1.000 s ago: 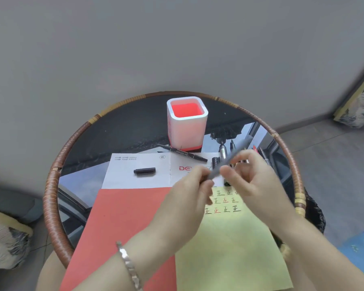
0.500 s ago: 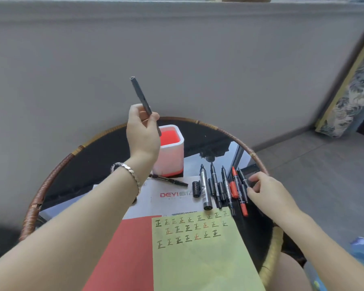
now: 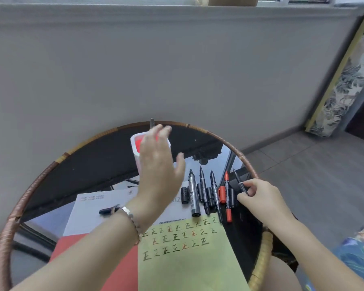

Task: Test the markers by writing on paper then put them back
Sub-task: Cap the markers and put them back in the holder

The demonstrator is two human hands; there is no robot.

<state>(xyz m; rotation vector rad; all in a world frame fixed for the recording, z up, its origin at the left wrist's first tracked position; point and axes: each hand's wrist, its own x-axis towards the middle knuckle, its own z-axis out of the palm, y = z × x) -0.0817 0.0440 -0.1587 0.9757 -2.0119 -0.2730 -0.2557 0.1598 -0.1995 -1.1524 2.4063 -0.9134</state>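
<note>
Cap point(image 3: 106, 211): black, on the white sheet left of the pen holder point(image 3: 135, 153).
Left hand point(image 3: 158, 164): over the holder, fingers loose, grasping nothing.
Dark marker point(image 3: 152, 122): its top shows above the holder's far edge.
Green paper point(image 3: 187, 259): written on, nearer than the holder.
Marker row point(image 3: 192, 192): lying right of the holder.
Right hand point(image 3: 259, 198): farthest right, fingertips pinching a thin black marker point(image 3: 240, 184).

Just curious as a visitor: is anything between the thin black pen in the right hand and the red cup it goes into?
Yes. The left hand hangs open at the cup, hiding most of its mouth. The other markers lie flat between that cup and the thin marker that the right hand pinches.
</note>
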